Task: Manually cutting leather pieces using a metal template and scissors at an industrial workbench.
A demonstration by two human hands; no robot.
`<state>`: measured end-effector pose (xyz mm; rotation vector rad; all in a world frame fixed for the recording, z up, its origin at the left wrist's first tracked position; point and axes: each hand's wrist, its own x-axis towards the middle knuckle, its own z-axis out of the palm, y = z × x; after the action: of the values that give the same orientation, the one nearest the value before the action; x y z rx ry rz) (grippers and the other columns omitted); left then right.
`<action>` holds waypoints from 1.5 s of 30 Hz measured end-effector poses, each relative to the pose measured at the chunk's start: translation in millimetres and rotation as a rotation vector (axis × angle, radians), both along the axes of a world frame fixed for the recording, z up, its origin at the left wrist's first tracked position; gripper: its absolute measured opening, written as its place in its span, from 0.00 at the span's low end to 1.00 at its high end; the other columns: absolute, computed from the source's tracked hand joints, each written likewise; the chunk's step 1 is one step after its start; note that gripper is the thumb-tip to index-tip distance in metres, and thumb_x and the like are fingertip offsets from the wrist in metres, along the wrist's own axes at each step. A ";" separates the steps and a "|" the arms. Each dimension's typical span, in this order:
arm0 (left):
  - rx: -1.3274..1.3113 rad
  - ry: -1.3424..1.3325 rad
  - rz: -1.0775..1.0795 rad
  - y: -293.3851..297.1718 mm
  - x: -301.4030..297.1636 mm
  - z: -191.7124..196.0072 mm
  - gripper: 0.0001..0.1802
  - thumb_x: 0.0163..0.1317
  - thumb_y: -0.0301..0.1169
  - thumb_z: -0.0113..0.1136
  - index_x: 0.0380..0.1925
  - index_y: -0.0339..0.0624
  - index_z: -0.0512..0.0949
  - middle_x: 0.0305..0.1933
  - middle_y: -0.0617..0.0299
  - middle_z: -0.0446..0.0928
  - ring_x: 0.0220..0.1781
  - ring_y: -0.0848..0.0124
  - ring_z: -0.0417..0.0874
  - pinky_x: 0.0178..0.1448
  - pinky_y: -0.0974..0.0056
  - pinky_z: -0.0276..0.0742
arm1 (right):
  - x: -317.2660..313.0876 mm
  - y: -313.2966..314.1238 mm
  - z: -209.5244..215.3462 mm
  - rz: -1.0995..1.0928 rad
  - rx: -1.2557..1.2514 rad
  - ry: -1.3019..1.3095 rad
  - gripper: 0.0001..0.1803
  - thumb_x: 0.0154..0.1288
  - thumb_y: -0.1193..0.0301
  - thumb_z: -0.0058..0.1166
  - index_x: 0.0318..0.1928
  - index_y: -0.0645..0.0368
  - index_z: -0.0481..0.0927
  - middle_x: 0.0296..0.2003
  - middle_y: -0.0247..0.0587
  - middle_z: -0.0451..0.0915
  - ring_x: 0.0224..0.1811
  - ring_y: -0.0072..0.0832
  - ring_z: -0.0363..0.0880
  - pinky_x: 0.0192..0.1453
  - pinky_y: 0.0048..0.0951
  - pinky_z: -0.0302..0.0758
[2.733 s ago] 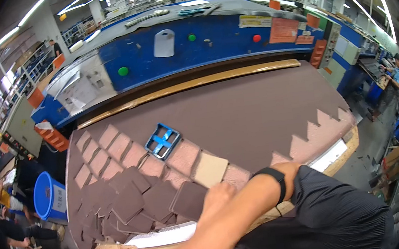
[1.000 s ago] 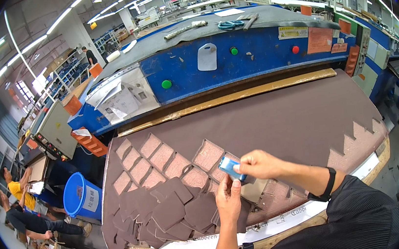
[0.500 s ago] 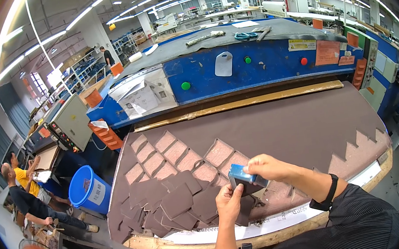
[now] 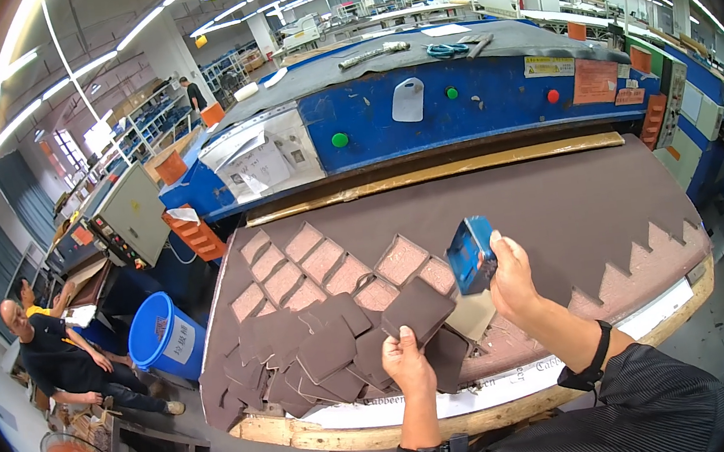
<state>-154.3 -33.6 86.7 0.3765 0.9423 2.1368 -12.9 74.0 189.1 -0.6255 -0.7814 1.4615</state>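
In the head view, at lower centre, my left hand (image 4: 407, 362) pinches a cut brown piece (image 4: 418, 307) by its near edge, and my right hand (image 4: 511, 279) grips the blue die (image 4: 471, 255) just right of it, above the tabletop (image 4: 556, 204). Held by so little, the piece could slip onto the loose pile (image 4: 305, 353), and the tilted die could twist from my fingers.

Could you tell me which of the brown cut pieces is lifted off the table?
The square piece pinched in the left hand; the others lie flat.
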 end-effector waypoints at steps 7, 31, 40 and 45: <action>-0.453 0.419 -0.051 -11.6 -22.1 1.2 0.20 0.65 0.27 0.63 0.54 0.28 0.74 0.46 0.52 0.81 0.47 0.65 0.82 0.55 0.58 0.78 | 17.3 41.5 34.1 0.144 -0.144 -0.029 0.11 0.76 0.65 0.49 0.38 0.58 0.74 0.31 0.34 0.77 0.31 0.21 0.75 0.39 0.28 0.75; 0.061 0.056 -0.429 101.8 -56.2 60.5 0.32 0.53 0.18 0.61 0.62 0.31 0.69 0.57 0.53 0.76 0.55 0.65 0.81 0.59 0.59 0.79 | -62.7 154.9 1.1 0.400 0.889 -1.013 0.14 0.67 0.63 0.61 0.35 0.63 0.83 0.30 0.47 0.79 0.33 0.40 0.80 0.38 0.39 0.75; -0.418 0.253 -0.004 176.7 -179.3 8.0 0.30 0.68 0.30 0.55 0.69 0.33 0.63 0.65 0.46 0.74 0.67 0.59 0.74 0.72 0.58 0.65 | -173.5 239.7 -25.0 0.044 0.679 -1.305 0.19 0.68 0.60 0.55 0.27 0.63 0.82 0.28 0.56 0.81 0.34 0.55 0.80 0.40 0.50 0.74; -0.489 0.735 0.034 201.8 -170.9 -25.0 0.34 0.58 0.20 0.49 0.69 0.29 0.64 0.64 0.40 0.74 0.64 0.55 0.76 0.69 0.58 0.68 | -210.7 288.0 -40.7 0.115 0.534 -1.502 0.18 0.67 0.60 0.55 0.28 0.63 0.84 0.30 0.59 0.83 0.38 0.56 0.82 0.47 0.51 0.76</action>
<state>-325.2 168.2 61.8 0.9208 1.8358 1.7111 -223.6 362.0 148.4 -1.2341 -2.2713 0.5794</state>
